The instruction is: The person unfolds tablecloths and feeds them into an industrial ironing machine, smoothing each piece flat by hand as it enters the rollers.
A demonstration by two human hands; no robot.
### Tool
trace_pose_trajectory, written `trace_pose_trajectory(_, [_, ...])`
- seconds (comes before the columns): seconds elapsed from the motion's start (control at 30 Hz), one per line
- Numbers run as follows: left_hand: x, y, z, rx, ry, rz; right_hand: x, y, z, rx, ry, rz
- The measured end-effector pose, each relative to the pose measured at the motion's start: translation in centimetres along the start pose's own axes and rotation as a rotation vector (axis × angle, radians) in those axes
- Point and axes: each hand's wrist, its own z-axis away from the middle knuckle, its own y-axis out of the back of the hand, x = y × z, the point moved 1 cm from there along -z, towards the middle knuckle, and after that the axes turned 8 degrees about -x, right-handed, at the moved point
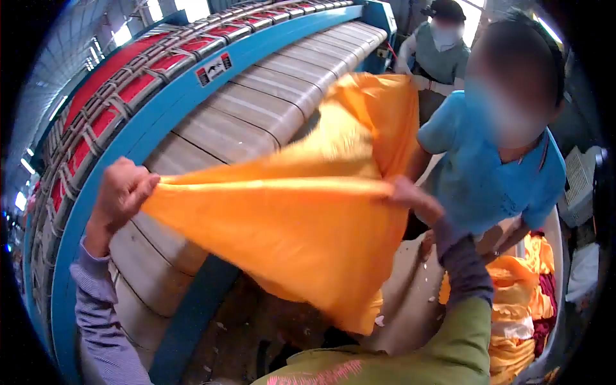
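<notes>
Orange cloth (301,237) hangs between my hands, before the machine's slatted bed (269,102), its upper edge taut, I judge, because my arms are spread. My left hand (126,192) clenches one end of that edge; my right hand (417,197) grips farther along, fingers curled on the fabric, seemingly letting the rest drape. Beyond stands a co-worker in a blue shirt (497,176), near a bin (558,282) holding orange and maroon cloths.

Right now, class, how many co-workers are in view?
2: a person in a blue shirt, right of the orange cloth; another person farther back. Others may be hidden.
</notes>
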Motion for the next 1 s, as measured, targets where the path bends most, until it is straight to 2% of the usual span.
trace_pose_trajectory(0.03, [0.2, -0.4, 1.0, -0.006, 0.029, 0.045, -0.7, 3.9, -1.9, 0.162, -0.179, 0.013])
trace_pose_trajectory(0.07, [0.6, -0.8, 1.9, -0.032, 0.057, 0.105, -1.1, 6.9, -3.1, 0.398, 0.002, 0.314])
trace_pose_trajectory(0.1, [1.3, -1.1, 2.7, -0.059, 0.085, 0.167, -1.8, 9.5, -4.2, 0.479, 0.124, 0.308])
trace_pose_trajectory(0.17, [3.0, -2.1, 3.8, -0.138, 0.135, 0.281, -7.0, 12.0, -4.3, 0.606, -0.032, 0.383])
trace_pose_trajectory(0.27, [4.6, -4.5, 5.7, -0.173, 0.124, 0.389, -8.3, 12.8, -5.5, 0.573, 0.02, 0.487])
trace_pose_trajectory(0.37, [5.9, -5.3, 6.2, -0.197, 0.086, 0.412, -7.7, 12.9, -5.7, 0.503, -0.04, 0.538])
trace_pose_trajectory(0.57, [7.4, -6.9, 4.4, -0.15, -0.088, 0.398, -1.7, 14.1, -4.8, 0.426, -0.093, 0.589])
trace_pose_trajectory(0.63, [7.8, -7.3, 3.6, -0.189, -0.067, 0.371, 0.1, 14.8, -4.2, 0.384, -0.108, 0.631])
trace_pose_trajectory(0.77, [8.5, -8.2, 1.6, -0.231, -0.024, 0.398, -0.2, 14.7, -2.5, 0.405, -0.111, 0.491])
trace_pose_trajectory(0.87, [8.3, -9.5, 0.5, -0.29, -0.017, 0.428, 1.9, 15.4, -2.2, 0.351, -0.237, 0.499])
trace_pose_trajectory(1.0, [8.6, -12.2, -0.5, -0.294, -0.1, 0.432, 2.5, 15.2, -0.5, 0.246, -0.349, 0.486])
